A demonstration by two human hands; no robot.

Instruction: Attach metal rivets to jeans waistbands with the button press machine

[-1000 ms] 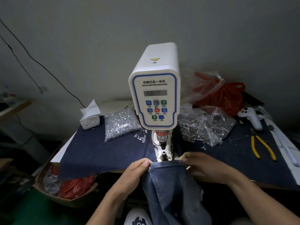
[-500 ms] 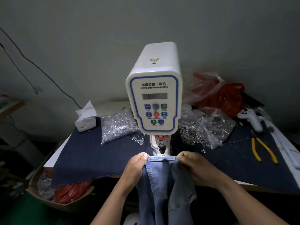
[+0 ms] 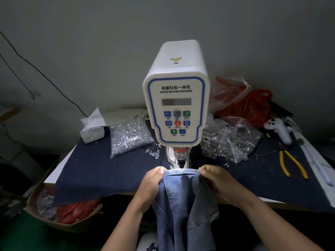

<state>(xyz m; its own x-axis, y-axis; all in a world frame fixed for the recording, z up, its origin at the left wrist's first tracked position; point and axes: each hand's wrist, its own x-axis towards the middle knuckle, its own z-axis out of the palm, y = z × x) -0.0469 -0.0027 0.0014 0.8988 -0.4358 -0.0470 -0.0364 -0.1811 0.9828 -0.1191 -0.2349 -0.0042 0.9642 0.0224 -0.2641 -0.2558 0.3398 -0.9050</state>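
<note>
- Left hand (image 3: pixel 151 185) and right hand (image 3: pixel 220 185) each pinch the jeans waistband (image 3: pixel 181 173), stretched just under the button press machine (image 3: pixel 176 105).
- One rivet (image 3: pixel 194 171) sits near the right fingers (image 3: pixel 205 171).
- Clear bag (image 3: pixel 130 137) of silver pieces lies left on the counter (image 3: pixel 101 169); open bags of rivets (image 3: pixel 228 144) right.

Yellow-handled pliers (image 3: pixel 291 164) lie right; a tissue box (image 3: pixel 92 132) sits left.
</note>
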